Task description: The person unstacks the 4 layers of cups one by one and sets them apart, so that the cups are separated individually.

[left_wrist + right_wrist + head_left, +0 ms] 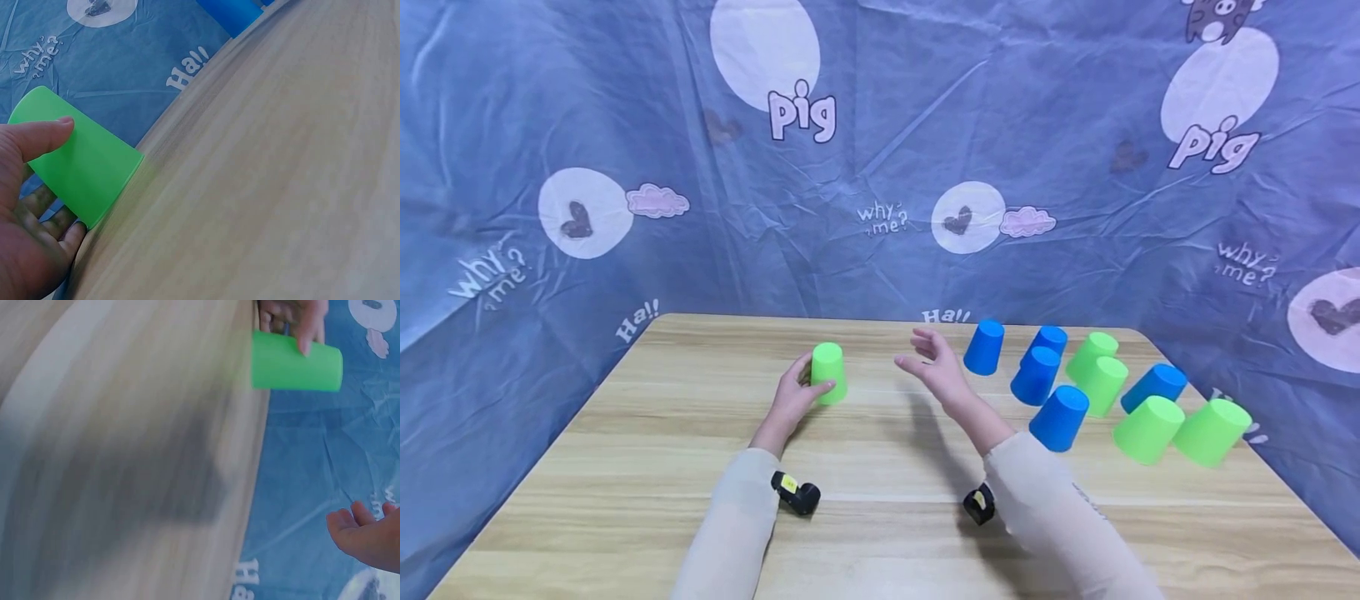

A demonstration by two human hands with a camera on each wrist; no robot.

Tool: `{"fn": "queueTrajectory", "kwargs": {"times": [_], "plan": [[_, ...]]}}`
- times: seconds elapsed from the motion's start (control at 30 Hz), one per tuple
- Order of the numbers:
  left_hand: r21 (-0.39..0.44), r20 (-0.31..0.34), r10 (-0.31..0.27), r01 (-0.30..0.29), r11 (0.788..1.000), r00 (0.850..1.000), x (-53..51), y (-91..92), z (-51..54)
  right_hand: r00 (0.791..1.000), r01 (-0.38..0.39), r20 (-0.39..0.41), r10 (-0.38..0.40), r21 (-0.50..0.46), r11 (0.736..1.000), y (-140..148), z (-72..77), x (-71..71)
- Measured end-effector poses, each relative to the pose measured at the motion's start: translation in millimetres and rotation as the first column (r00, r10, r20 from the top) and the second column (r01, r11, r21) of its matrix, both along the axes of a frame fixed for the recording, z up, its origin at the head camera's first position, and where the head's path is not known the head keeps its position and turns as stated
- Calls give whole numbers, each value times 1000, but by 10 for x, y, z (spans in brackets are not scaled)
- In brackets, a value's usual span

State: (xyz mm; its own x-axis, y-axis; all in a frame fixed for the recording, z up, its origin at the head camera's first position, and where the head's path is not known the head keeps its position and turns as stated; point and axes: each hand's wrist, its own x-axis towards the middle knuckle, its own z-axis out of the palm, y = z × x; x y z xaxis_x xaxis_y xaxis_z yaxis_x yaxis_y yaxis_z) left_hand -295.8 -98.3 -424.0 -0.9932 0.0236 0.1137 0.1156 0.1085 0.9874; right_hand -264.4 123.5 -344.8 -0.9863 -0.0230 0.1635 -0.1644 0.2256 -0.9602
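Observation:
My left hand [792, 398] grips a green plastic cup [827, 372] that stands upside down left of the table's middle. In the left wrist view the thumb [47, 139] lies across the cup's near side, and the other fingers pass behind it. The cup's wide rim is down at the tabletop. My right hand [938, 371] hovers above the table to the right of that cup, fingers loosely bent and holding nothing. In the right wrist view the right hand's fingers [356, 528] show at the edge, apart from the green cup [297, 361].
On the right side stand several upside-down cups, blue ones such as the nearest blue cup [1060, 417] and green ones such as the far right green cup [1212, 432]. A wooden table [865, 542] lies below, with a blue printed cloth [880, 275] hanging behind and beside it.

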Motion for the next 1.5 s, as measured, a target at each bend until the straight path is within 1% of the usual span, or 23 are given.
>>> {"fn": "queueTrajectory", "kwargs": {"times": [0.27,0.43,0.57,0.67,0.8,0.9,1.07,1.23,1.3,1.47,1.5], "plan": [[4,-25,6,-5,1000,1000,-3,-3,-9,1000,-22,20,23,-52,998,-383,-176,-84],[8,-16,-3,3,1000,1000,-1,-5,-18,999,-37,27,39,-53,998,-552,-240,-118],[25,-12,0,0,1000,1000,-9,-5,-19,997,-60,40,61,-22,998,-657,-263,-134],[28,-23,-5,6,1000,1000,-8,1,-5,996,-75,44,75,1,997,-711,-291,-149],[21,-34,-13,14,1000,999,-2,5,10,996,-74,56,72,17,997,-765,-341,-177],[26,-40,-11,12,1000,999,-4,1,3,994,-73,83,71,23,997,-807,-378,-201],[37,-43,-13,15,999,999,-16,2,-10,992,-76,104,76,-5,997,-875,-402,-227],[30,-34,-14,15,999,999,-26,-5,-20,991,-75,108,81,-61,995,-933,-420,-242],[34,-26,-19,20,999,999,-3,-10,12,990,-69,121,79,-82,994,-956,-428,-243],[37,-29,-20,21,999,999,14,-8,40,986,-31,160,42,-71,997,-998,-462,-261],[35,-33,-16,17,999,999,-3,-9,17,986,-25,163,36,-65,998,-1007,-475,-269]]}}
